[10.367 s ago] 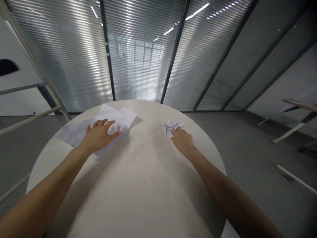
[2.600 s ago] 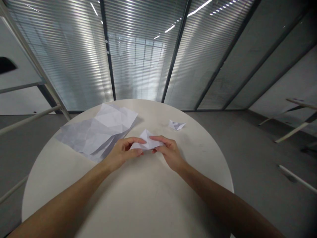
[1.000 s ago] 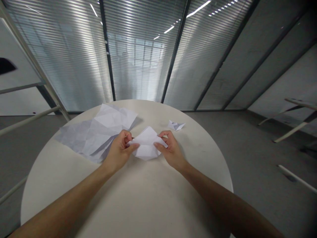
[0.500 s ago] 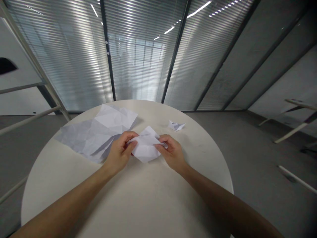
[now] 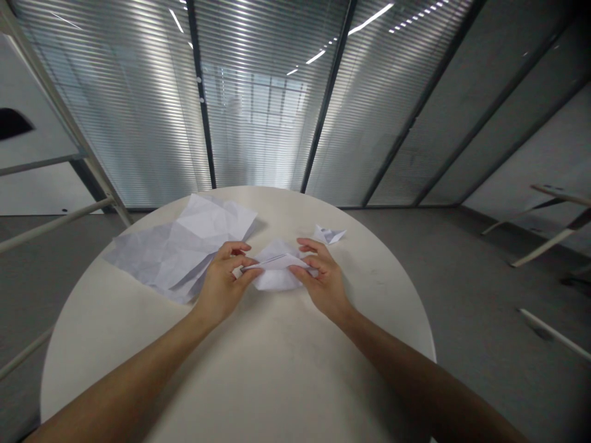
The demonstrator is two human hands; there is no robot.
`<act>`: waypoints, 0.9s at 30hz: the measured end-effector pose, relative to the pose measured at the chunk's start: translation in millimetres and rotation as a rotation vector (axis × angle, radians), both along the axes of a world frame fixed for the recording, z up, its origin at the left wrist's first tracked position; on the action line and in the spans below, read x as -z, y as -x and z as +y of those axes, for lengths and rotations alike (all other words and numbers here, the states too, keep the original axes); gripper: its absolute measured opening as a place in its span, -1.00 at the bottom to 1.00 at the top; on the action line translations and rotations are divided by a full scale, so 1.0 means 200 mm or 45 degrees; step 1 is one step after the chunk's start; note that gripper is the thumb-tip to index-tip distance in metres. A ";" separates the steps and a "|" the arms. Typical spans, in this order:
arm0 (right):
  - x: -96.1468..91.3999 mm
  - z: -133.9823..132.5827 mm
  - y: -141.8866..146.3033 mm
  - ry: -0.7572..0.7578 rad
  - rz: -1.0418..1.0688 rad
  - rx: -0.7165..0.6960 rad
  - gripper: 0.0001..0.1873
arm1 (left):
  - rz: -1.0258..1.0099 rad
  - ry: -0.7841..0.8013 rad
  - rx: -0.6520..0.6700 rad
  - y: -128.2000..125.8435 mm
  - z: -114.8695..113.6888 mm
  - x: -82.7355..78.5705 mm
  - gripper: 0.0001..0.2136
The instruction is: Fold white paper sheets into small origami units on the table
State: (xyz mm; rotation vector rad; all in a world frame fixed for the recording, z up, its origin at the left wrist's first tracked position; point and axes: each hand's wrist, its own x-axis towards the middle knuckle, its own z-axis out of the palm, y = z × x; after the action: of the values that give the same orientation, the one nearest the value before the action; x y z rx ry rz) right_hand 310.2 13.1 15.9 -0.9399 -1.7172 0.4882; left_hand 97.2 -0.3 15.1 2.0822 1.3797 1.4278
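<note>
Between my hands is a folded piece of white paper [image 5: 278, 277], held just over the round white table [image 5: 272, 369]. My left hand [image 5: 226, 274] pinches its left corner between thumb and index finger. At the opposite corner my right hand [image 5: 322, 275] grips the paper, thumb on the near side and fingers behind. A raised fold runs across the middle of the paper from hand to hand. Part of each corner is hidden by the fingers.
Creased white sheets [image 5: 184, 246] lie overlapping on the table's left side. A small folded paper boat [image 5: 329, 234] sits beyond my right hand. Metal rails [image 5: 55, 224] stand left of the table, and a glass wall with blinds [image 5: 258, 123] rises behind it.
The folded paper has tipped from lying rather flat to a flatter-looking, edge-on shape with its middle fold raised. My fingers have shifted their grip at both corners, some of them lifting.
</note>
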 end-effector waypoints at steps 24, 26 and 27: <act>0.03 0.00 0.04 0.554 0.619 -0.584 -0.35 | -0.668 0.331 0.095 -0.04 0.00 0.02 -0.68; 0.04 -0.01 0.05 0.543 0.605 -0.496 -0.32 | -0.598 0.329 0.094 -0.04 0.00 0.03 -0.69; 0.05 0.00 0.05 0.535 0.588 -0.455 -0.34 | -0.550 0.327 0.088 -0.04 -0.01 0.03 -0.69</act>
State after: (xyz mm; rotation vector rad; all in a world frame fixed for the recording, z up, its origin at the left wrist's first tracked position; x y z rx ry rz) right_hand 300.1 12.4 6.8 -0.7272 -1.3774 1.2383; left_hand 105.1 -1.6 9.0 1.5347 1.2247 1.4713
